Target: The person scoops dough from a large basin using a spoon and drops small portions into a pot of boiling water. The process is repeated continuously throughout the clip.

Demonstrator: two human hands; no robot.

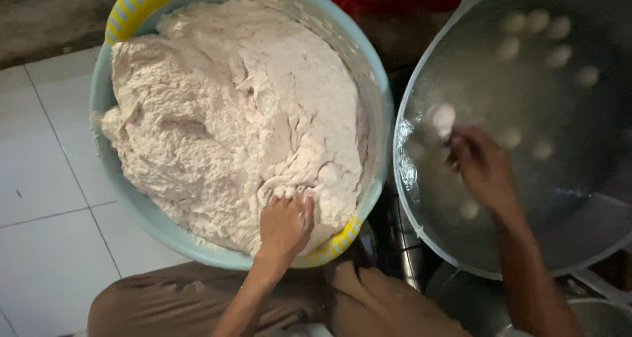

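Left hand [284,224] closed, gripping soft sticky dough [230,113] at basin [102,93] near edge; best pinched in small lumps. Right hand [484,169] blurred over pot [596,245] water, grip unclear; balls [442,118] likely slippery

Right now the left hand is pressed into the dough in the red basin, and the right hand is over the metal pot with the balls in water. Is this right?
Not quite. The head view shows the basin is light blue with yellow-striped handles, not red. The rest holds: left hand in the dough, right hand over the metal pot of balls.
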